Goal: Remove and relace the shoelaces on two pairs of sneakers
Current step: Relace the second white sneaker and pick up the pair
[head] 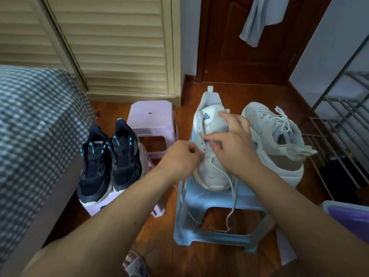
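Note:
A white sneaker (209,174) stands on a blue plastic stool (201,202), toe toward me, its upper eyelets bare. Its white lace (233,196) trails off the toe and hangs over the stool's front. My left hand (179,156) pinches the lace at the left eyelet row. My right hand (233,142) lies over the tongue and pinches something at the eyelets, with the index finger stretched toward the collar. A second white sneaker (279,140), laced, lies to the right. Two black sneakers (107,162) with teal accents sit on a pink stool (95,206) at the left.
Another pink stool (149,116) stands behind the black pair. A bed with a checked cover (34,124) fills the left side. A metal shoe rack (343,124) is at the right, a purple-lidded box (347,218) at lower right. Louvred closet doors and a wooden door stand behind.

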Available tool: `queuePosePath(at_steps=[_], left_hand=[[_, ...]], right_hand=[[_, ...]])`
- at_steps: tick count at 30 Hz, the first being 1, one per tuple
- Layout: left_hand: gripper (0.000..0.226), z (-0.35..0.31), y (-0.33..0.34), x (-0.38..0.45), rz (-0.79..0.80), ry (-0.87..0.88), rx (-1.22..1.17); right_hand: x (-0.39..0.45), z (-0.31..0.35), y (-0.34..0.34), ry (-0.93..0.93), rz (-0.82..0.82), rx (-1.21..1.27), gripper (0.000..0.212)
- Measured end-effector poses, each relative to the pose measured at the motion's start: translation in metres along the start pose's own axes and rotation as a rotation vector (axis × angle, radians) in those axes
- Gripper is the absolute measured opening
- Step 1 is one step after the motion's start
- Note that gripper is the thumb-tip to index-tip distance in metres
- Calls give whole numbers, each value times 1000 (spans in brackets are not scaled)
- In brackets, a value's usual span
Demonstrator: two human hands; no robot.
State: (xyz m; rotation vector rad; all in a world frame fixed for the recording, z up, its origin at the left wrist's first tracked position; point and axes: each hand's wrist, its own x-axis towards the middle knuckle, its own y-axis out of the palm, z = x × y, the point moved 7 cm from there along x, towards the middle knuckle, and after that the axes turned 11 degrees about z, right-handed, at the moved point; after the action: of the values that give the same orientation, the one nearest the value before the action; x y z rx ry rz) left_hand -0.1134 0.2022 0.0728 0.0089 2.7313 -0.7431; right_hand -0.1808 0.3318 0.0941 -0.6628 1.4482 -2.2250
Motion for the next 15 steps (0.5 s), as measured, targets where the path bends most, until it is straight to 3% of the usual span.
queuePosePath(at_steps=[15], left_hand=[[25, 3, 7, 0, -123, -17, -33]], right_hand=[[2, -7, 3, 131, 172, 267, 19]])
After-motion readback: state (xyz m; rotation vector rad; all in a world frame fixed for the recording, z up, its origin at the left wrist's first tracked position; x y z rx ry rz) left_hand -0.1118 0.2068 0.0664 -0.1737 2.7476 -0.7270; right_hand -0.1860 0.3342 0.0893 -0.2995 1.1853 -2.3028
